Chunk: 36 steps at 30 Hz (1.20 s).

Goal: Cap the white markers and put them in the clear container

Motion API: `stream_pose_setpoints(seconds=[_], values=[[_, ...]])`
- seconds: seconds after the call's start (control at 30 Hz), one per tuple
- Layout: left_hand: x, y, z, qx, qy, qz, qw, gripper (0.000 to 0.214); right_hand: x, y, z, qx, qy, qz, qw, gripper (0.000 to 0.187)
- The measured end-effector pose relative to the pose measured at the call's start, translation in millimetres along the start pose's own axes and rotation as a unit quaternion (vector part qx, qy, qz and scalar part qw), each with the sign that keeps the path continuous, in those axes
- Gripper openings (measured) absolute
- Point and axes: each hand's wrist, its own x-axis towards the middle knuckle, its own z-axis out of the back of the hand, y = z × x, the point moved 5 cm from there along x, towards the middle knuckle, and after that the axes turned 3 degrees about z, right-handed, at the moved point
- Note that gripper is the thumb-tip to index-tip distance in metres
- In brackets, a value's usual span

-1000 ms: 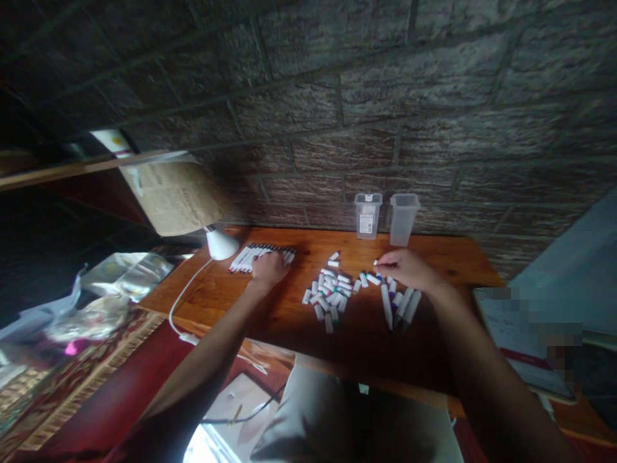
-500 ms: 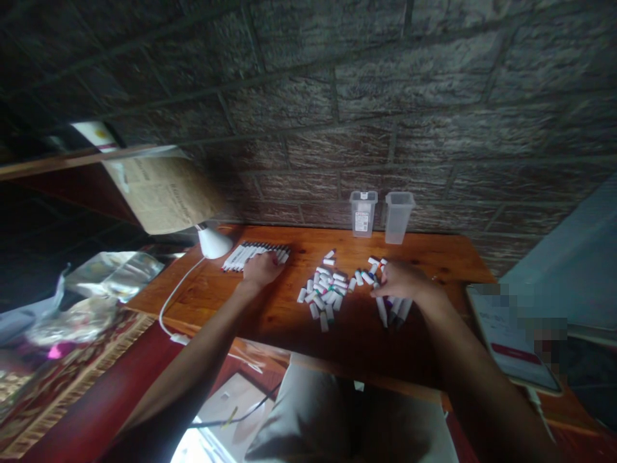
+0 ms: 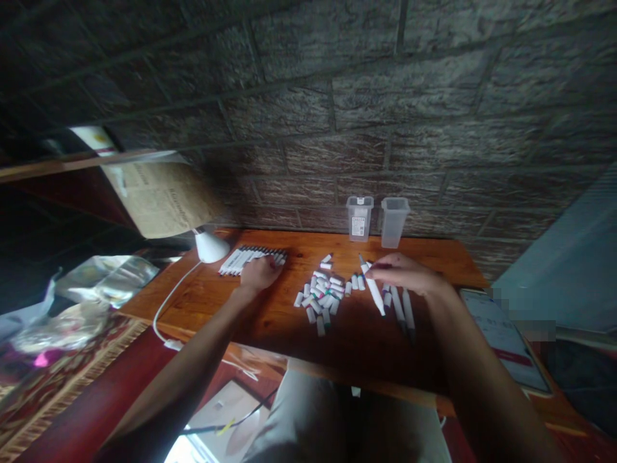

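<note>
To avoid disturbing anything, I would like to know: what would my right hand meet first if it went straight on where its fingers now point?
Probably the nearest white caps, just left of the pen in your right hand; it might pass above them, as its height is unclear.

Right hand [image 3: 402,273] holds a white marker [image 3: 375,296], narrow tip [image 3: 361,258] pointing far. Left hand [image 3: 261,273] rests at right end of marker row [image 3: 236,261]; loose caps [image 3: 336,288] lie between hands. Two clear containers [image 3: 394,226] stand far, near wall [image 3: 308,154].
</note>
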Motion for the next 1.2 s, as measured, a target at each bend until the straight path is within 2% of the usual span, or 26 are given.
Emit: stream_pose_setpoints(seconds=[0.17,0.3,0.4,0.7,0.93,1.2], values=[[-3,-4,4.6,0.003,0.0,-0.018,1.0,0.047,6,10,-4,0.183,-0.039,0.07,0.98,0.026],[-5,-5,6.5,0.02,0.006,-0.015,1.0,0.043,10,6,-2,0.252,-0.044,0.106,0.961,0.027],[-3,-4,4.4,0.025,0.007,-0.01,1.0,0.042,13,3,1,0.283,-0.059,0.107,0.951,0.027],[-1,-1,0.2,0.026,-0.006,-0.014,1.0,0.054,14,2,3,0.299,-0.084,0.084,0.947,0.029],[-8,9,-0.1,0.024,0.0,-0.037,0.999,0.047,14,2,1,0.303,-0.077,0.085,0.946,0.027],[-5,4,1.2,0.029,0.0,-0.021,0.999,0.042,16,-3,-2,0.268,-0.086,0.071,0.957,0.029]])
